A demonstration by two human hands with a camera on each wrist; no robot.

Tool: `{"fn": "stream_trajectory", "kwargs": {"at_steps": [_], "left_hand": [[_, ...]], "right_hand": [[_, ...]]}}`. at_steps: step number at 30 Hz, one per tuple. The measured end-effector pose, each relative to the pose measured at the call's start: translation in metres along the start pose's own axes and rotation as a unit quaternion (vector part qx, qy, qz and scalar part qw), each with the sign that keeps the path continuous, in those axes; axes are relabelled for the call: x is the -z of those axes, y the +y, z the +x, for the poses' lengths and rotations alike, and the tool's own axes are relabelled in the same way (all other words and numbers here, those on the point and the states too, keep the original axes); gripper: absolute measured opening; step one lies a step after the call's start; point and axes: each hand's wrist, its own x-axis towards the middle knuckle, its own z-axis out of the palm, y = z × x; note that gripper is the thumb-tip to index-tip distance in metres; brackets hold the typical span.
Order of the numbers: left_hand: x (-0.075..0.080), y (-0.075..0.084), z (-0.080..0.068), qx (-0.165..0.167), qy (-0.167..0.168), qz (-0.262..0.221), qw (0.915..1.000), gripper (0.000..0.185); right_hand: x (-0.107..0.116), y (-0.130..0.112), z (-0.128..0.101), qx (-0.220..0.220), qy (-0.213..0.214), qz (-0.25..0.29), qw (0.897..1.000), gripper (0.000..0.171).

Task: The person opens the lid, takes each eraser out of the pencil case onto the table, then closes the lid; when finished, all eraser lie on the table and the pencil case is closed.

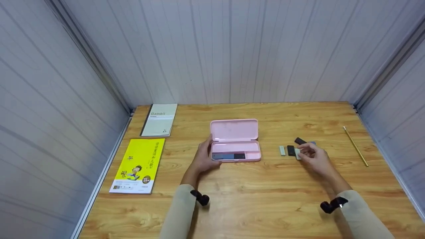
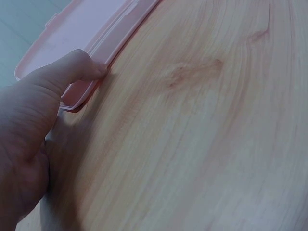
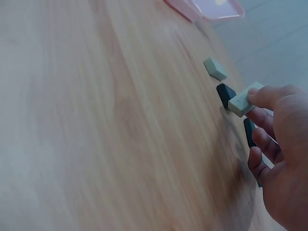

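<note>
We see even, soft light and faint shadows; head view sharp, walls bowing; both wrist views motion-blurred.

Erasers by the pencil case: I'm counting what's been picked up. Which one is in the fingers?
The pale eraser, pinched by the right hand. The other pale one and the black ones lie on the table.

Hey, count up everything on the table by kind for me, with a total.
Erasers outside the case: 4, one pale, two black, one pale pinched by the right hand
Books: 2
Pencil case: 1, left hand touching it
Pencil: 1
Total: 8
</note>
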Motion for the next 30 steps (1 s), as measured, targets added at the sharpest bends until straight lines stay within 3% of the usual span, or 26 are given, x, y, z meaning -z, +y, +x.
{"fn": "stream_trajectory", "kwargs": {"at_steps": [5, 18, 30], "left_hand": [[0.001, -0.001, 0.001, -0.015, 0.004, 0.002, 0.9999, 0.128], [0.0, 0.0, -0.001, 0.009, 0.001, -0.002, 1.0, 0.129], [-0.001, -0.002, 0.0, 0.001, 0.004, -0.006, 1.0, 0.129]], "right_hand": [[0.004, 0.007, -0.003, 0.009, 0.014, 0.0, 1.0, 0.025], [0.006, 0.012, -0.005, 0.019, 0.004, -0.025, 1.0, 0.038], [0.004, -0.001, -0.003, 0.009, -0.02, -0.025, 0.999, 0.039]]}}
